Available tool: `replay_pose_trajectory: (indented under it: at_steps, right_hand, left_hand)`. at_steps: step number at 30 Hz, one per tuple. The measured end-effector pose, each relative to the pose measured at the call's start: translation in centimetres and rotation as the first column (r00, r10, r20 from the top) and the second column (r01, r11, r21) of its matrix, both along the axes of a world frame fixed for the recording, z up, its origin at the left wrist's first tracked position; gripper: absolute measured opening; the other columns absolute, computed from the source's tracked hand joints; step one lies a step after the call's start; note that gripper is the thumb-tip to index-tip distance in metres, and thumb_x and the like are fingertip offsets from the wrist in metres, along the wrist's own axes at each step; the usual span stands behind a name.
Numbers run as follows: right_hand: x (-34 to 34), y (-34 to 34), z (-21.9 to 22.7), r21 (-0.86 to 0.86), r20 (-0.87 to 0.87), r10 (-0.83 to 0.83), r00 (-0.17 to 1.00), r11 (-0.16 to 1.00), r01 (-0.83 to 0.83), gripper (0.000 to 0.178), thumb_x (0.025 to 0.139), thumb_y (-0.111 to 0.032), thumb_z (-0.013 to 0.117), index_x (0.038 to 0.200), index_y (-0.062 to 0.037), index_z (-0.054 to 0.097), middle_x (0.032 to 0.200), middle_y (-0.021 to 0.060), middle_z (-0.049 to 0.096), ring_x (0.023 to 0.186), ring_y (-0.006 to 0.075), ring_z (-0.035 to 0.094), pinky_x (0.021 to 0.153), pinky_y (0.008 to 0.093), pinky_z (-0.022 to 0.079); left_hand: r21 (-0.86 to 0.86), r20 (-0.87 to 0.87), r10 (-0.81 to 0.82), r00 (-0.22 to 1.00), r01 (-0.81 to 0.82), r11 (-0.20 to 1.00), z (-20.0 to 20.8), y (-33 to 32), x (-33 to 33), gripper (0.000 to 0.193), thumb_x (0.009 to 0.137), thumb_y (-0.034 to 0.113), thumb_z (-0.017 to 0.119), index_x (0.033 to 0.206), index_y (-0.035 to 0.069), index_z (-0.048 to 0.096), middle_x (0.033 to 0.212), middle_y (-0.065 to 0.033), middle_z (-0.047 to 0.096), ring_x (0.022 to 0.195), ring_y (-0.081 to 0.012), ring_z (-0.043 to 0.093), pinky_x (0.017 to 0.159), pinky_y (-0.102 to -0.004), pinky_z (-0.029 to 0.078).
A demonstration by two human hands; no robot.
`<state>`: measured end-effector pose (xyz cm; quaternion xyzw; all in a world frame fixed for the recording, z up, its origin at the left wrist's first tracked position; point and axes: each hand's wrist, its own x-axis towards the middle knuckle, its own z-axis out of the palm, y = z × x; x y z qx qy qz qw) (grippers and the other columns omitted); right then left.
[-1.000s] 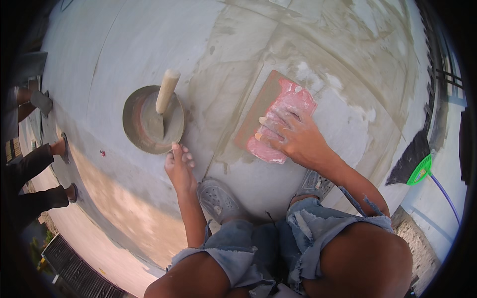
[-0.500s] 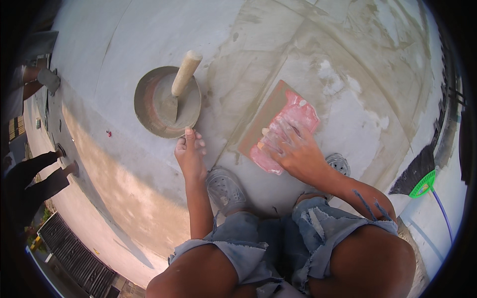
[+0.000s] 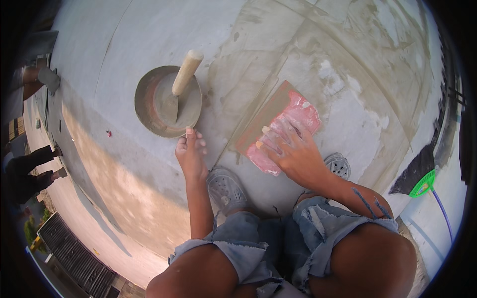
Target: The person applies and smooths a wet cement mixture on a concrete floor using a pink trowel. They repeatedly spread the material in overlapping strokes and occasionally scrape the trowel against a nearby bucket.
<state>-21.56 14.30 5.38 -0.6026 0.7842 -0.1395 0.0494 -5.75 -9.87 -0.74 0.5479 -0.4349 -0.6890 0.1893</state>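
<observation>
My left hand (image 3: 192,154) pinches the near rim of a round bowl (image 3: 145,107) caked with grey paste, its thumb up against the edge. Standing in the bowl is a trowel with a pale wooden handle (image 3: 187,73), its blade sunk into the paste. To the right, my right hand (image 3: 295,149) grips a wide pink-red scraper (image 3: 306,111) whose far-left edge is coated with brownish-grey paste. The scraper lies low over the floor, tilted diagonally. Whitish residue covers my right fingers, and the underside of the scraper is hidden.
Wet grey-brown streaks mark the floor (image 3: 348,59) ahead and right. My grey clogs (image 3: 226,188) stand just behind the bowl and scraper. A broom with black bristles and a green head (image 3: 422,184) lies at right. Another person's dark-trousered legs (image 3: 32,171) show at far left, near a dark grate (image 3: 74,253).
My right hand and the scraper have shifted very slightly. My left hand stays at the bowl's rim. At far left, the other person's legs have moved.
</observation>
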Motion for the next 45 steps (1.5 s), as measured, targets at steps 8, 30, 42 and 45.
replay_pose_trajectory:
  at_steps: [8,30,42,45]
  right_hand:
    - [0.6,-0.8,-1.9,0.003,-0.014,-0.050,0.999,0.999,0.050,0.041,0.085,-0.018,0.067,0.124,-0.0166,0.076,0.141,0.0133,0.065,0.133,0.0399,0.057,0.116,0.0567,0.041]
    - [-1.0,0.2,-1.2,-0.051,-0.023,0.000,1.000,0.999,-0.002,0.031,0.084,-0.021,0.069,0.113,-0.0126,0.077,0.130,0.0114,0.070,0.126,0.0312,0.062,0.111,0.0584,0.044]
    - [-1.8,-0.8,-1.4,-0.029,-0.035,-0.022,0.999,0.999,0.021,0.035,0.084,-0.017,0.067,0.117,-0.0201,0.077,0.134,0.0084,0.068,0.130,0.0311,0.060,0.112,0.0571,0.045]
    - [-1.3,-1.1,-0.2,-0.072,-0.002,0.040,0.999,0.997,-0.040,0.030,0.081,-0.020,0.069,0.109,-0.0121,0.078,0.130,0.0090,0.071,0.126,0.0319,0.062,0.111,0.0567,0.045]
  left_hand:
    - [0.003,-0.003,0.000,1.000,0.000,1.000,-0.5,0.1,0.0,0.034,0.105,0.038,0.069,0.107,0.006,0.060,0.092,-0.0015,0.063,0.072,-0.0074,0.056,0.057,-0.0218,0.043]
    - [0.007,-0.005,-0.005,1.000,0.005,1.000,-0.5,0.0,0.1,0.034,0.105,0.039,0.070,0.107,0.007,0.059,0.092,-0.0016,0.062,0.073,-0.0076,0.056,0.058,-0.0223,0.043]
    - [0.005,-0.031,-0.020,0.999,0.020,1.000,-0.7,-0.2,0.4,0.037,0.104,0.042,0.071,0.108,0.007,0.059,0.094,-0.0009,0.060,0.074,-0.0081,0.055,0.057,-0.0229,0.041]
    - [-0.004,-0.009,-0.013,1.000,0.013,1.000,-0.5,-0.2,0.4,0.038,0.103,0.042,0.071,0.106,0.006,0.059,0.093,-0.0017,0.061,0.074,-0.0083,0.056,0.057,-0.0229,0.042]
